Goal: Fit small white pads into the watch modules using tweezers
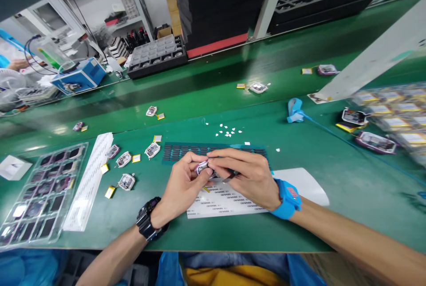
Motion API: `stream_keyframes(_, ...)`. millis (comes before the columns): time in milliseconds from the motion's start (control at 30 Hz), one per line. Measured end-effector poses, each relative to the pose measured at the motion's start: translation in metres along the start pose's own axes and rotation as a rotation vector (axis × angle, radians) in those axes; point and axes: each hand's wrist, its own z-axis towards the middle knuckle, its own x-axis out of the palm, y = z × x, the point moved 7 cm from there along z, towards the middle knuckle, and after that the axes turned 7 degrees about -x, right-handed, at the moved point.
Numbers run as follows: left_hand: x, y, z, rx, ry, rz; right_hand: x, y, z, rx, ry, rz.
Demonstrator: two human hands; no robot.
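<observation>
In the middle of the bench, my left hand (181, 184) is closed around a small purple watch case (200, 168) with its inner electronics showing. My right hand (249, 172) meets it from the right, fingertips on the case, and a thin dark tool that looks like tweezers (230, 177) sticks out between its fingers. A yellow-edged battery (207, 189) hangs just below the case. Under both hands lies a white printed sheet (229, 201). Behind them is a green strip of dark adhesive pieces (179, 152), partly covered by my fingers.
White watch cases (126, 182) with batteries lie to the left, near a clear tray (46, 192) of dark-screened parts. Small white bits (227, 134) are scattered behind my hands. A slanted white post (369, 55) and battery trays (399, 113) stand at the right.
</observation>
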Motion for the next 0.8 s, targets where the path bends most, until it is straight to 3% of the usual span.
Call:
stream_keyframes(333, 0.002, -0.001, -0.002, 0.055, -0.03, -0.059, 0.003, 0.002, -0.001, 0.06, -0.001, -0.04)
stream_keyframes(400, 0.0, -0.002, -0.002, 0.05, -0.056, -0.055, 0.003, -0.004, 0.0, 0.16, -0.006, 0.039)
stream_keyframes(567, -0.007, -0.006, -0.005, 0.079, -0.154, -0.021, 0.012, -0.03, -0.008, 0.63, 0.058, 0.361)
stream_keyframes(667, -0.009, -0.007, -0.006, 0.104, -0.202, 0.014, 0.014, -0.03, -0.006, 0.69, 0.073, 0.498)
stream_keyframes(800, -0.009, -0.008, -0.006, 0.123, -0.235, 0.051, 0.013, -0.028, -0.005, 0.71, 0.065, 0.507)
